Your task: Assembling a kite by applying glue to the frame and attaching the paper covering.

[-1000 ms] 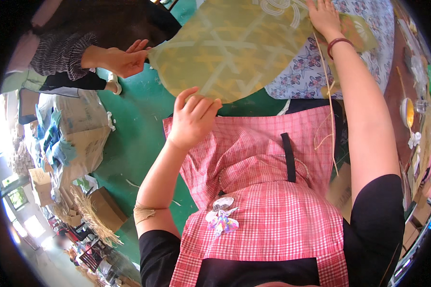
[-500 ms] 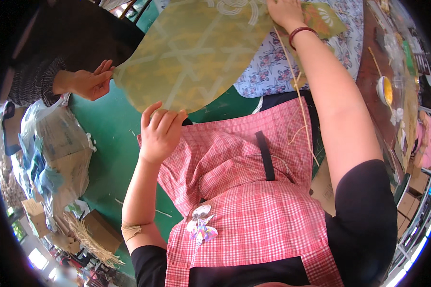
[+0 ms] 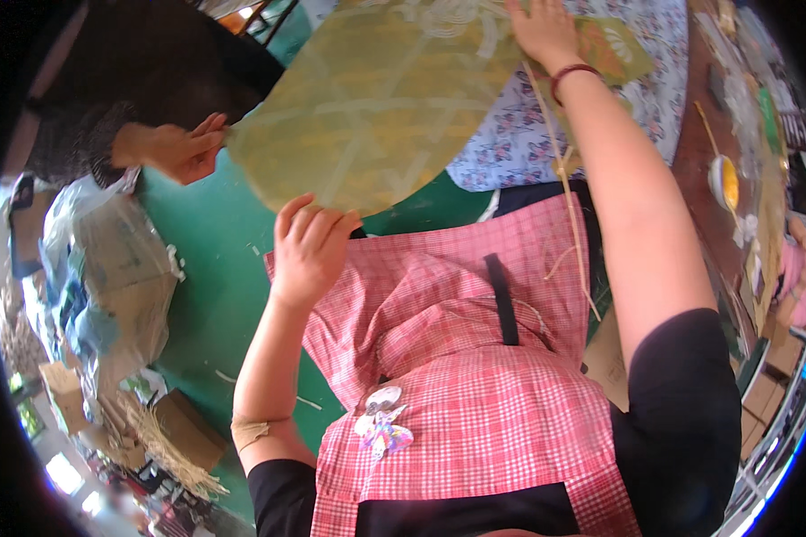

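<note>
A large, thin olive-green sheet with a pale line pattern and rounded edges (image 3: 367,116) stretches across the upper middle. My left hand (image 3: 312,251) pinches its near edge, fingers curled over the rim. At the sheet's far right side, my right hand (image 3: 546,38) lies with fingers stretched out, the tips cut off by the top of the picture. Another person's hand (image 3: 184,150) holds the left edge of the sheet. Beneath my right wrist, a thin pale strip (image 3: 560,170) runs down over my red checked apron (image 3: 475,412).
A blue flowered cloth (image 3: 501,148) with a smaller olive patterned piece (image 3: 613,49) lies under my right arm. On the brown table (image 3: 694,170) stands a bowl of yellow stuff (image 3: 724,183) with a stick. Plastic-wrapped boxes (image 3: 121,277) sit at left on the green floor (image 3: 206,313).
The whole view has shifted slightly, so sheet and hands appear a little lower and to the right. Both my hands and the other person's keep their places on the sheet.
</note>
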Available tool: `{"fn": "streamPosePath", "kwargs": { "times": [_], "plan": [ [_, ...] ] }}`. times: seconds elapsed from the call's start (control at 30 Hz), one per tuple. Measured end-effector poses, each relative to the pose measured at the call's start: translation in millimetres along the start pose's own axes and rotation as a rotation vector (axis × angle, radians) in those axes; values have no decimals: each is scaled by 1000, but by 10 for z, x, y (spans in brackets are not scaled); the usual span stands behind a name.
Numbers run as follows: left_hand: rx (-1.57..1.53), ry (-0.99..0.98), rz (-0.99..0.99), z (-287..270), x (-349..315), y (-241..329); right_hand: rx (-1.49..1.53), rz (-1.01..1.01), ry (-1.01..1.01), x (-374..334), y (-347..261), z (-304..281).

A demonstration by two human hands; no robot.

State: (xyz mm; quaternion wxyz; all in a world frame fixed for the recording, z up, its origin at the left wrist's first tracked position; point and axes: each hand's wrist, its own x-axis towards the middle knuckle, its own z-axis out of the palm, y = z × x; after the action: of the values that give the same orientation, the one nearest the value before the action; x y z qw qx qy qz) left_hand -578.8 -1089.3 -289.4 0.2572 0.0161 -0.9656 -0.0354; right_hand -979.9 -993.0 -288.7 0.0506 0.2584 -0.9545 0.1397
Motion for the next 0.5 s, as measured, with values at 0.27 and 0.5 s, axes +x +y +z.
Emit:
{"fn": "streamPosePath", "kwargs": {
  "times": [0.27, 0.5],
  "plan": [
    [-22, 28, 5, 77, -53, -30, -87, -127, 162, 448, 598, 593],
    [-27, 19, 5, 69, -100, -37, -104, -136, 159, 472, 567, 637]
  ]
}}
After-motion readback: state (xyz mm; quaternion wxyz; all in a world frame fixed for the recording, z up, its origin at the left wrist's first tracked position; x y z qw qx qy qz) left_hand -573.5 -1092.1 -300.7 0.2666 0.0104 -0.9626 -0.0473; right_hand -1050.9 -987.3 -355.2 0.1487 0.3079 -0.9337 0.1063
